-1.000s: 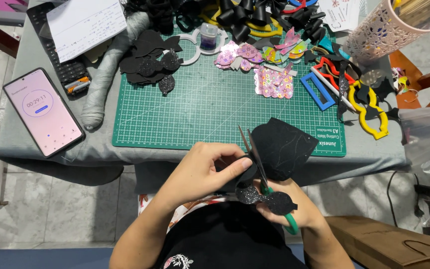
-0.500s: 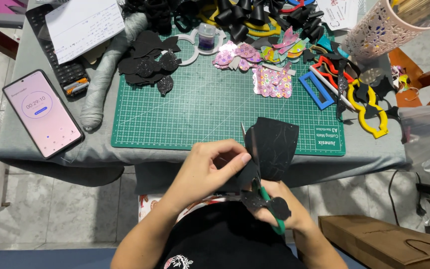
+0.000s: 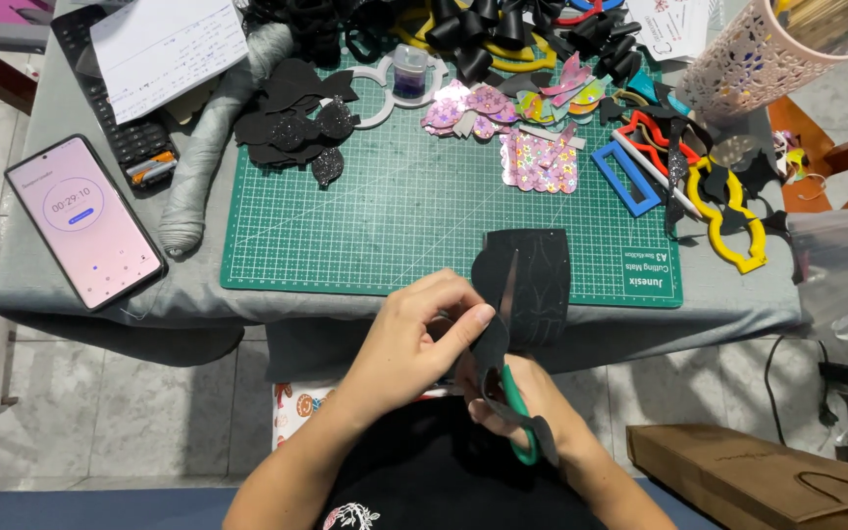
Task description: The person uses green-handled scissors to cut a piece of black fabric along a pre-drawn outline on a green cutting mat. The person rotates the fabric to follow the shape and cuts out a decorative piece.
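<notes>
**Inspector:** Containers first. What do you record?

**Me:** One perforated pink cup [image 3: 750, 61] at the upper right of the frame, on the desk [image 3: 71, 294]; its contents are too blurred to tell. A small clear jar [image 3: 410, 74] with something purple inside stands at the top centre, at the green cutting mat's [image 3: 385, 226] upper edge. A brown paper bag [image 3: 768, 481] lies on the floor at the lower right; I cannot see inside it.

**Inspector:** And your hands?

**Me:** My left hand [image 3: 414, 339] is closed, pinching the black foam sheet [image 3: 532, 280] by its left edge. The sheet sits low centre, overlapping the mat's lower edge. My right hand [image 3: 522, 397] is closed around the green-handled scissors [image 3: 507, 344], whose blades point up into the sheet.

**Inspector:** Anything else nearby?

**Me:** A phone [image 3: 85, 221] showing a timer, left of the mat.
</notes>
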